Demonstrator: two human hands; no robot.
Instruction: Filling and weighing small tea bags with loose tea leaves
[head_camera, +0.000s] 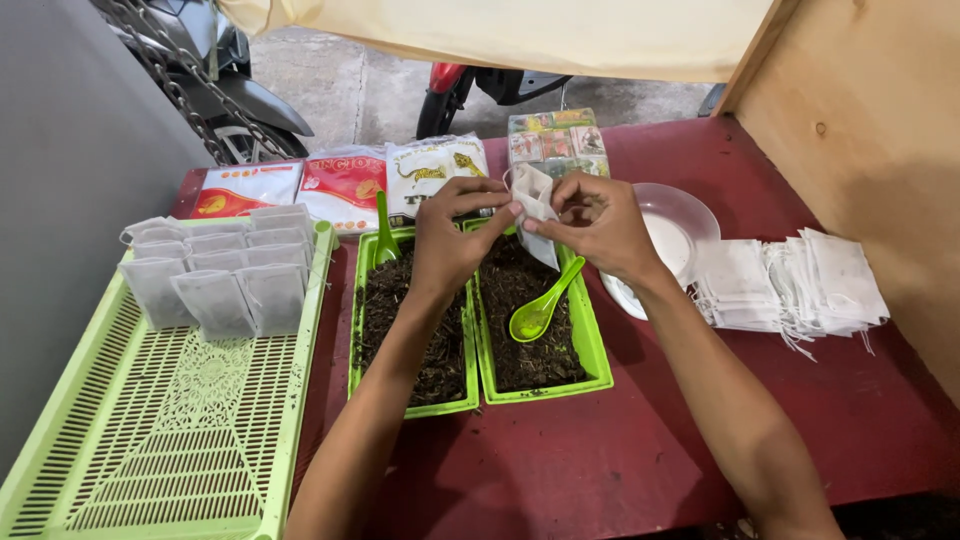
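Both my hands hold one small white filter bag above the far end of two green trays of dark loose tea. My left hand pinches its top left edge. My right hand pinches the right edge. The left green tray has a green spoon standing in it at the far end. In the right green tray lies another green spoon, bowl toward me, on the tea.
A large light-green slotted tray at left holds several filled white bags at its far end. A stack of empty white bags lies at right beside a clear plastic dish. Printed packets line the red table's far edge.
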